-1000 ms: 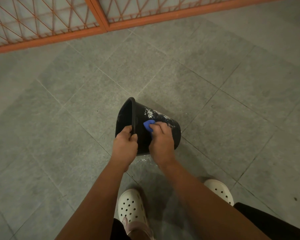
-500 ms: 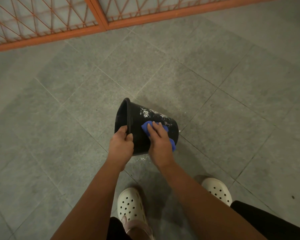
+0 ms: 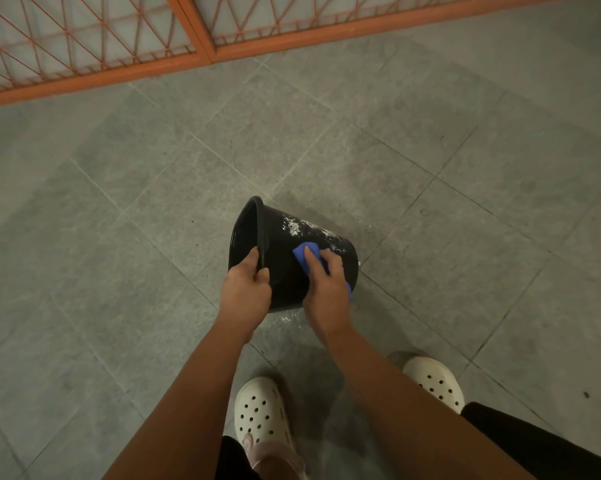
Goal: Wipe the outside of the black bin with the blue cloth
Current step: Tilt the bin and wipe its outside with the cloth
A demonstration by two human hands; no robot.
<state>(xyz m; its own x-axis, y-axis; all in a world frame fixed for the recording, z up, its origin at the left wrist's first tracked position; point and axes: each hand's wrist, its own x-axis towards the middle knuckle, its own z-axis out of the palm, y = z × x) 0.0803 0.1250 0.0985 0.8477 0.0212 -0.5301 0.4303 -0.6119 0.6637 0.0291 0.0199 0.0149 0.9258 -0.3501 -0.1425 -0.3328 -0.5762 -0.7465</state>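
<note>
While the left hand (image 3: 245, 289) gripped its rim, the right hand (image 3: 327, 292) pressed the blue cloth (image 3: 301, 254) flat against the tilted, white-smeared black bin (image 3: 281, 268), centre frame.

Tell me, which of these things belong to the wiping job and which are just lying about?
In the job: round black plastic bin, tilted; crumpled blue cloth; left hand gripping the bin's rim; right hand pressing the cloth to its wall.
Just there: grey tiled floor; orange metal lattice gate; pair of white perforated clogs.
</note>
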